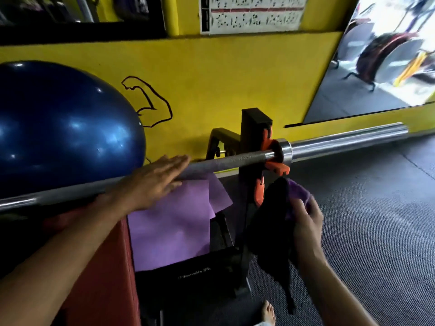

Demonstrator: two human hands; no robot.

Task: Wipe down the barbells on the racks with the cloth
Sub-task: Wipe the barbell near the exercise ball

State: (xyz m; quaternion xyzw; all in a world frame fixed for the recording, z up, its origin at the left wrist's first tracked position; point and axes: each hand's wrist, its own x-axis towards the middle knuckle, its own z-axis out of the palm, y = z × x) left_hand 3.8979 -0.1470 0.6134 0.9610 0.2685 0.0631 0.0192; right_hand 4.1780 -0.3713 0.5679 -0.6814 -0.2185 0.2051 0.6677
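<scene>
A steel barbell (237, 160) lies across a black rack upright (253, 128) with orange hooks, its smooth sleeve reaching right. My left hand (155, 182) lies flat with straight fingers on the knurled shaft, left of the rack. Under it a purple cloth (174, 222) hangs from the bar. My right hand (306, 222) grips a bunched purple and black cloth (273, 222) below the bar, right of the upright; a black strap of it dangles down.
A big blue exercise ball (63, 128) sits behind the bar at left. A red bench pad (98, 267) is below. The yellow wall (235, 74) is close behind, with a mirror (381, 62) at right. Dark rubber floor (376, 231) spreads right; a bare foot (268, 314) shows below.
</scene>
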